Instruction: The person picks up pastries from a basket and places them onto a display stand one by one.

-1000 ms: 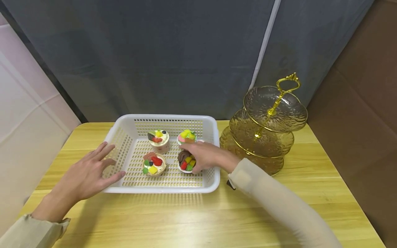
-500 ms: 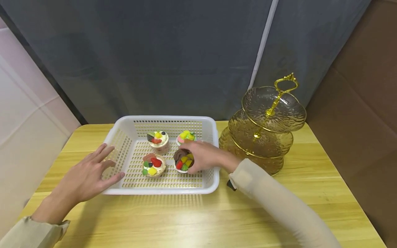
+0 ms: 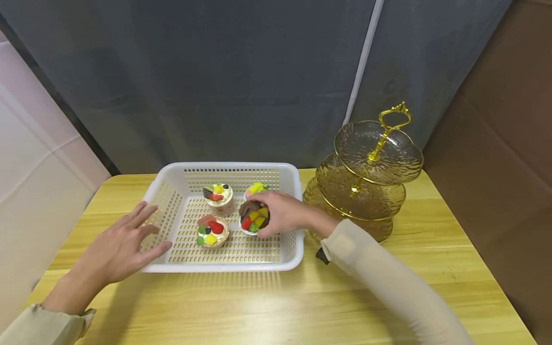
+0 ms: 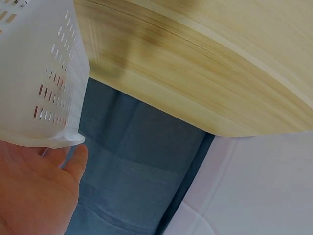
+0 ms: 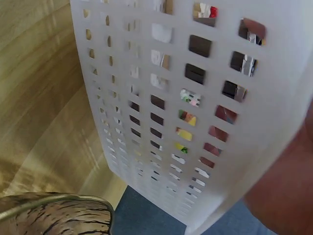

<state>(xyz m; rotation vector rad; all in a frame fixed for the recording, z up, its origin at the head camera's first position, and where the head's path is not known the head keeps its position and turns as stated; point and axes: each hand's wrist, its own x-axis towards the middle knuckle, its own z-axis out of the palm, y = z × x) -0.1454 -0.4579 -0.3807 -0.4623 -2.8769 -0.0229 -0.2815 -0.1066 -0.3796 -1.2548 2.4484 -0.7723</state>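
In the head view my right hand [image 3: 286, 213] reaches over the right side of a white slotted plastic basket [image 3: 220, 268]. Its thumb and fingers hold a chocolate-topped cupcake [image 3: 252, 219] with fruit pieces on it; the hand hides the cupcake's right side. Just behind it, partly covered, is a cupcake with yellow topping [image 3: 257, 188]. My left hand [image 3: 116, 249] lies at the basket's left rim with its fingers spread and holds nothing. The left wrist view shows those fingers [image 4: 76, 164] at the rim. From the right wrist, the basket's wall [image 5: 142, 122] hides the grip.
Two cream cupcakes stand in the basket's left half, one with a berry cup [image 3: 221, 201] and one with strawberry and mint [image 3: 212, 231]. Right of the basket rises a three-tier amber glass stand [image 3: 366, 191] with a gold handle. A dark curtain [image 3: 207, 86] hangs behind the wooden table [image 3: 241, 311].
The chocolate cupcake has shifted slightly left and up in the head view, with my right hand moving along with it. My left hand stays at the rim.
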